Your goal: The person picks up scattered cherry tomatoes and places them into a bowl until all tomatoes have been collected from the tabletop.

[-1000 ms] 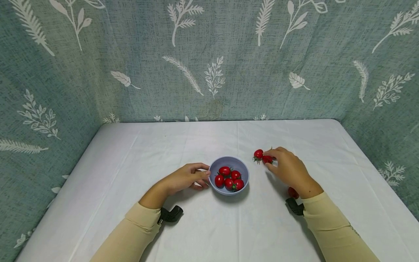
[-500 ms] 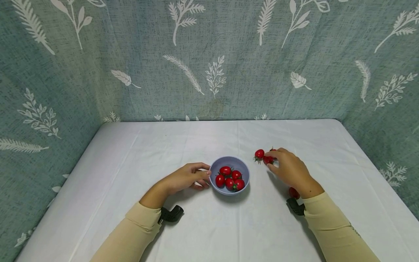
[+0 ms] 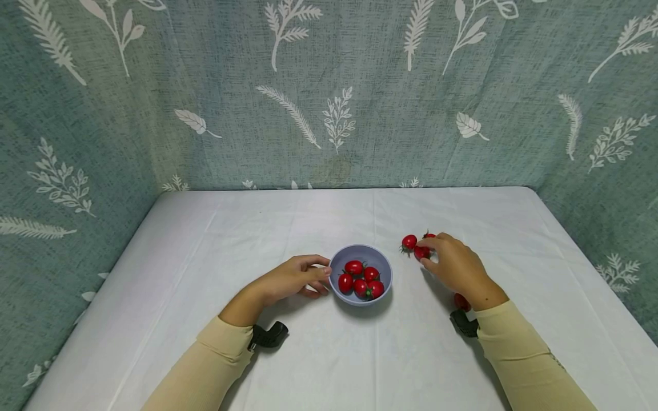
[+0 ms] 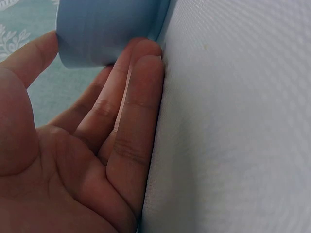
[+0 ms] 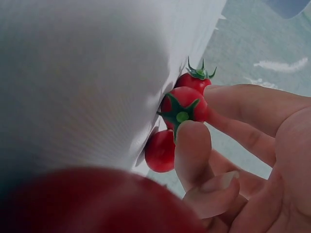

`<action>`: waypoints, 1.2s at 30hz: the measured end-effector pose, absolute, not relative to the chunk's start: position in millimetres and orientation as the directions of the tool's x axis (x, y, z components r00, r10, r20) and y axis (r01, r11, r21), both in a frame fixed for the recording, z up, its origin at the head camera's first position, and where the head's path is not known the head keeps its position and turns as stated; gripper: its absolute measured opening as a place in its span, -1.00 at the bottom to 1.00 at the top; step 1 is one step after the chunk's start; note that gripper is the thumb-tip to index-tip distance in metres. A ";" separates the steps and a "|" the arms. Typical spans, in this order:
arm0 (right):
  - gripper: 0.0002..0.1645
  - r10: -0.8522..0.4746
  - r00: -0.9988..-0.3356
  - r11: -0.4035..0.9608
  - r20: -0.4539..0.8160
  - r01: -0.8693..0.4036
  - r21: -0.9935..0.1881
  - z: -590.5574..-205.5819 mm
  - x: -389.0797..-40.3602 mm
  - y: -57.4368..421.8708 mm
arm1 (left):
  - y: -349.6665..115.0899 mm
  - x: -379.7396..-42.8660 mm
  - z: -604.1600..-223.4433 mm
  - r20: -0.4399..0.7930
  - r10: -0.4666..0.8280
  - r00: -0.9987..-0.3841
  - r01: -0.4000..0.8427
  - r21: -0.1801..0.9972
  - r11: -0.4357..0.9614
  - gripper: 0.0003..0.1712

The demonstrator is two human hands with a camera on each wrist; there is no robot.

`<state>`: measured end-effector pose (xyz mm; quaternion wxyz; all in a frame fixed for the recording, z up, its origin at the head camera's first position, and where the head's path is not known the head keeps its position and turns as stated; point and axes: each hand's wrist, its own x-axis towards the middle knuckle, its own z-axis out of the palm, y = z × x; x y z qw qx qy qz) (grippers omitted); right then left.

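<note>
My left hand [image 3: 293,279] is beside a small blue-grey bowl [image 3: 360,304], its thumb at the rim. In the left wrist view the fairly straight fingers [image 4: 138,97] reach to the foot of the bowl wall. Inside the bowl lie several red cherry tomatoes [image 3: 353,268]. To the right, my right hand [image 3: 454,262] pinches a cherry tomato [image 5: 187,99] between thumb and fingertip, low at the tablecloth. Its green calyx faces the wrist camera. Two more cherry tomatoes crowd it, one on the left [image 3: 409,242] and one behind [image 3: 429,234], partly hidden by the hand.
Another cherry tomato [image 3: 461,302] lies under my right wrist, large and blurred in the right wrist view. A white cloth [image 3: 319,365] covers the table. Green leaf-patterned curtains [image 3: 231,114] stand behind and on both sides.
Very little differs. The tomatoes at my right fingertips have shifted slightly to the right. Both hands and the bowl keep their places.
</note>
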<state>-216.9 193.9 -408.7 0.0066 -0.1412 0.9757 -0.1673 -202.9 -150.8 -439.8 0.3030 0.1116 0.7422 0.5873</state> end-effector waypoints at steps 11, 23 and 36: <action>-0.51 -0.256 -0.967 0.912 0.007 -0.244 -0.328 -409.9 -218.4 194.4 | -152.2 -202.8 -439.3 -0.316 0.528 -0.788 -0.184 0.940 0.288 -0.43; -0.51 -0.255 -0.967 0.910 -0.023 -0.232 -0.344 -410.1 -220.0 195.5 | -151.3 -201.9 -438.2 -0.316 0.530 -0.787 -0.176 0.938 0.298 -0.43; -0.54 -0.251 -0.967 0.908 -0.044 -0.219 -0.357 -409.6 -219.3 195.3 | -151.5 -202.1 -438.8 -0.317 0.530 -0.787 -0.176 0.938 0.300 -0.42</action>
